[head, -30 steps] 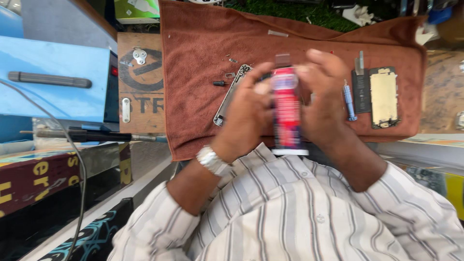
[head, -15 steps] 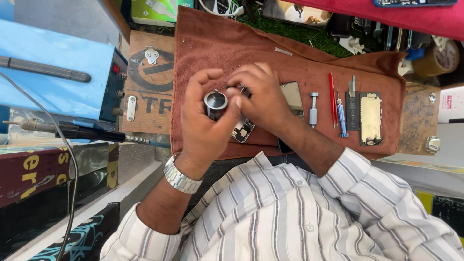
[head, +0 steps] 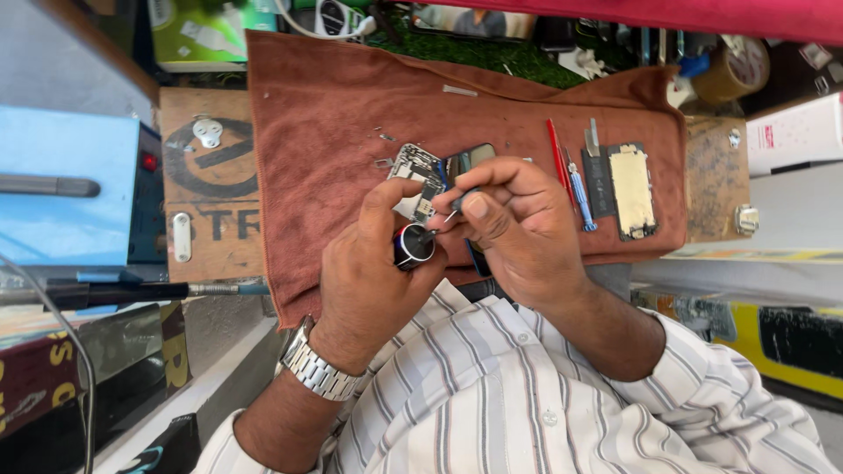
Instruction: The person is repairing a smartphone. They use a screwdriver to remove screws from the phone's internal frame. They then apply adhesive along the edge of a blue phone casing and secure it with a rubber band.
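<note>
My left hand (head: pixel 373 281) is closed around a small black round pot (head: pixel 413 246) with a red rim, held above the brown cloth (head: pixel 351 114). My right hand (head: pixel 514 228) pinches a thin metal tool (head: pixel 450 214) whose tip points into the pot's mouth. Just beyond my fingers an opened phone body (head: pixel 420 175) with bare circuitry lies on the cloth, partly hidden by both hands. A metal watch (head: pixel 318 367) sits on my left wrist.
A red tool (head: pixel 556 151), a blue screwdriver (head: pixel 580 195) and a phone screen panel (head: pixel 630 190) lie on the cloth at right. A blue box-shaped machine (head: pixel 75 193) and a soldering iron (head: pixel 132 291) stand at left. Small screws (head: pixel 386 136) dot the cloth.
A second ago both hands held a red and white tube upright. It is gone; my left hand now holds the black pot, lower than before, and my right hand dips a thin tool.
</note>
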